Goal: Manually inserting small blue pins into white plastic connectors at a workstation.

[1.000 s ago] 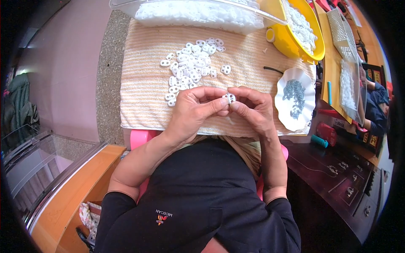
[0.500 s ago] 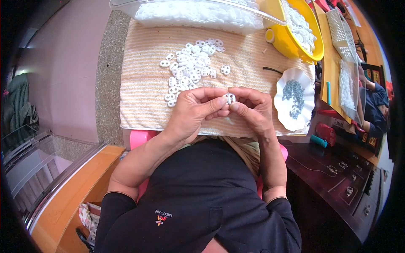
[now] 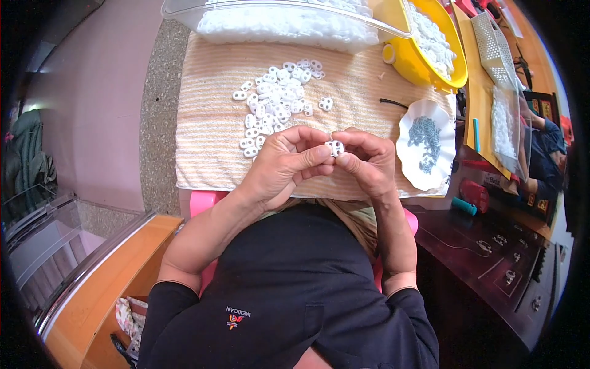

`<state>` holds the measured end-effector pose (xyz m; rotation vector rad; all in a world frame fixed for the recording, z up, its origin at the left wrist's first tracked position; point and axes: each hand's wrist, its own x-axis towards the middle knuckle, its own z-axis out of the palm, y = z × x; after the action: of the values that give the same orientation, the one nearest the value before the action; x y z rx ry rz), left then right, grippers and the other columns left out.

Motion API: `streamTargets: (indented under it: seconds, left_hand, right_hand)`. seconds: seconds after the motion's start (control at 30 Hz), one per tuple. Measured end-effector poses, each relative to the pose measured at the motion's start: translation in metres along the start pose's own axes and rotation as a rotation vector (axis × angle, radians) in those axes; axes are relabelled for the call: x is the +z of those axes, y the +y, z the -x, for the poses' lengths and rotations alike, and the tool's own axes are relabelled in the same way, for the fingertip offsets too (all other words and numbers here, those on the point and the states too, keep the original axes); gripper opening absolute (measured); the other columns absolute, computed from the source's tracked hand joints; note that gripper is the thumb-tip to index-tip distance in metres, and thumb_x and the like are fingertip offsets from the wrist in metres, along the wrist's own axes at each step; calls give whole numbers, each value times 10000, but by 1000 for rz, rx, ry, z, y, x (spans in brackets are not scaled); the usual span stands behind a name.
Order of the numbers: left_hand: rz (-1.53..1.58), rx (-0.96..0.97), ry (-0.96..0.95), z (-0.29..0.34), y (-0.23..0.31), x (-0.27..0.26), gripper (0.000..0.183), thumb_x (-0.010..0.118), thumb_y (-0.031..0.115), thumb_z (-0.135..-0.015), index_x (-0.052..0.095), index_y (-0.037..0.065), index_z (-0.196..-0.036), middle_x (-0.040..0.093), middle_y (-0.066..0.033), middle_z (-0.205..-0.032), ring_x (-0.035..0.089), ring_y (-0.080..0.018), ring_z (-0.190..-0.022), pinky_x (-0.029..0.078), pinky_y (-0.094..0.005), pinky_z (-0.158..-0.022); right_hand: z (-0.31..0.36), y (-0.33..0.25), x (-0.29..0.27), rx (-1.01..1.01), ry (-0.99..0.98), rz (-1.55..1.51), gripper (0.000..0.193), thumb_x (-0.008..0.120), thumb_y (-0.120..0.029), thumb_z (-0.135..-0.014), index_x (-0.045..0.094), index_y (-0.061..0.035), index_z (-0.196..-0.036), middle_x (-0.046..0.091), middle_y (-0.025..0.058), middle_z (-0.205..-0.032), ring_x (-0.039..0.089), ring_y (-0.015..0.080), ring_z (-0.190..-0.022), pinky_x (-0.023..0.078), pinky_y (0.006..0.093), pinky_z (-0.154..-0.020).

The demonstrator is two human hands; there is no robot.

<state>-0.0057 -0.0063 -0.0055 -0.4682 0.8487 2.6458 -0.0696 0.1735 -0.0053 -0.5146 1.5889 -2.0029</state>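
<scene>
Between my two hands is a small white plastic piece (image 3: 335, 148) with dark holes, raised just over the near part of the towel. My left hand (image 3: 286, 161) pinches it from the left with thumb and fingers. From the other side, my right hand (image 3: 369, 157) has its thumb and index fingertips closed on the same piece. Beyond my left hand lies a loose pile of similar white two-holed pieces (image 3: 276, 95). One holed piece (image 3: 326, 104) sits apart, right of the pile. A white wavy-rimmed dish (image 3: 408, 161) right of my right hand holds many tiny dark greenish-grey parts.
A striped towel (image 3: 215, 123) covers the work surface. At its far edge stand a clear bin (image 3: 289, 31) of white parts and a yellow tub (image 3: 459, 61) of white pieces. A short black rod (image 3: 393, 103) lies by the dish. Another person (image 3: 547, 154) is at far right.
Both hands keep their pinch on the white piece, which appears slightly turned. The surroundings have shifted slightly in the picture; the pile and dish look unchanged.
</scene>
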Motion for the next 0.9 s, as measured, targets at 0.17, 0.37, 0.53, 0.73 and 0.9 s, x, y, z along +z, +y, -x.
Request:
streamTargets:
  seconds: [0.17, 0.37, 0.53, 0.73, 0.9]
  left_hand:
    - [3, -28, -41, -1, 0, -1, 122, 674, 89, -868, 604, 37, -953, 645, -55, -911, 642, -136, -810, 552, -259, -749]
    - [69, -28, -115, 0, 0, -4, 115, 674, 92, -870, 582, 44, -921, 638, -54, -884, 641, -146, -796, 544, -264, -734]
    - [86, -24, -216, 2, 2, -3, 103, 663, 91, -879, 582, 40, -916, 641, -62, -878, 636, -142, -778, 542, -266, -729]
    - [91, -3, -223, 4, 0, 1, 91, 660, 87, -880, 587, 35, -894, 645, -67, -865, 637, -134, -773, 543, -258, -722]
    - [91, 9, -208, 5, -1, 3, 85, 661, 80, -879, 593, 29, -880, 649, -72, -859, 640, -135, -773, 548, -260, -704]
  right_hand:
    - [-1, 3, -2, -82, -30, 32, 313, 703, -6, -809, 640, 30, -1114, 611, 104, -969, 589, 153, -879, 472, 251, -773]
    - [0, 5, 2, -138, -27, 28, 302, 705, -33, -817, 647, 17, -1109, 567, 96, -957, 570, 149, -851, 476, 236, -734]
    - [3, -2, 6, -134, -30, 58, 276, 698, -6, -816, 666, 0, -1090, 570, 54, -924, 544, 94, -829, 451, 204, -712]
    - [4, -7, 11, -156, -40, 71, 274, 696, 1, -813, 666, 6, -1086, 575, 60, -922, 547, 96, -823, 447, 206, -705]
    - [4, -12, 15, -182, -36, 110, 254, 692, 0, -815, 668, 11, -1067, 580, 65, -912, 551, 100, -783, 447, 206, -683]
